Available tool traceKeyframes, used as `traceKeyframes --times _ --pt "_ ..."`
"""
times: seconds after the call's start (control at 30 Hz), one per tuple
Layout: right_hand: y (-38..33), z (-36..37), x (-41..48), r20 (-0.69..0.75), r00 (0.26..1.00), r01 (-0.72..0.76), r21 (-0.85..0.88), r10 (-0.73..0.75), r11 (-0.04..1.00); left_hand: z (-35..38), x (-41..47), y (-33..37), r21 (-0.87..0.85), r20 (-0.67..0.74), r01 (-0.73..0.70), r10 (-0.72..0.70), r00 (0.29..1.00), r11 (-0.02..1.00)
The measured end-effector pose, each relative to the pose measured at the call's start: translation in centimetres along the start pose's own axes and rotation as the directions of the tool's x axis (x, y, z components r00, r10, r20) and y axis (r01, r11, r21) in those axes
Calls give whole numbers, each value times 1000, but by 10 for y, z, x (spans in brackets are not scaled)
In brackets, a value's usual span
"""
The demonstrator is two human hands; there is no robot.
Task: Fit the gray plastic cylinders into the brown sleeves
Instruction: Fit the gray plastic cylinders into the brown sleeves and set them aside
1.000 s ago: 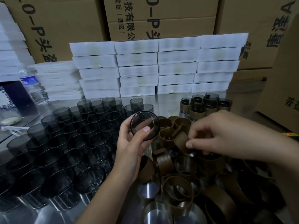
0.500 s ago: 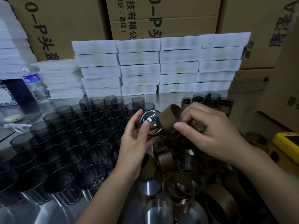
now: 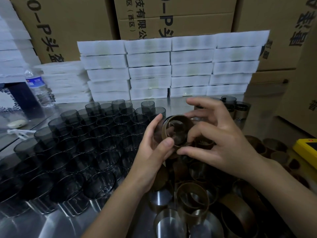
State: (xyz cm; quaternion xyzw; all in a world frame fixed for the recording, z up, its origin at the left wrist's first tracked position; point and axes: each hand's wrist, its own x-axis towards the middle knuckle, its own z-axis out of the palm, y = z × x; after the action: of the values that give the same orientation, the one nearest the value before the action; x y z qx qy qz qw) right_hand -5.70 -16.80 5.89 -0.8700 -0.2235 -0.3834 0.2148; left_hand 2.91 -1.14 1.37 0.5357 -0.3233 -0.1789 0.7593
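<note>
Gray cylinders: smoky, see-through plastic cups, open tops up, packed in rows over the left half of the tabletop.
Left hand: raised above the middle of the tabletop; thumb and fingers closed on a gray cylinder lying on its side.
Brown sleeve: thin brown ring, open end toward the camera, sitting around the end of the held cylinder; the clear wall shows through its opening.
Right hand: on the sleeve from the right; thumb and two fingers pinch its rim, the others spread wide above.
Loose sleeves: heap of brown rings below and right of the hands, some upright, some tipped, touching one another.
Finished pieces: small group of cylinders with brown bands behind the right hand.
Tabletop: shiny metal, reflecting the parts.
Far left: water bottle, small white case.
Back: white foam trays stacked in columns, cardboard boxes with printed characters behind them.
Far right: yellow device at the edge.
</note>
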Motion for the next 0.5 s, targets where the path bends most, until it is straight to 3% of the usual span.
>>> traceKeyframes --times 0.3,0.37,0.5 --pt "-4 -2 1 5 1000 -13 29 13 1000 -2 0 -4 20 -26 -73 74 997 997" --pt "-7 -3 0 -19 997 -72 85 74 994 -2 0 -4 17 -31 -83 83 996 996" --pt "-11 -4 3 5 941 -327 258 337 909 -2 1 -2 23 -24 -95 96 995 995"
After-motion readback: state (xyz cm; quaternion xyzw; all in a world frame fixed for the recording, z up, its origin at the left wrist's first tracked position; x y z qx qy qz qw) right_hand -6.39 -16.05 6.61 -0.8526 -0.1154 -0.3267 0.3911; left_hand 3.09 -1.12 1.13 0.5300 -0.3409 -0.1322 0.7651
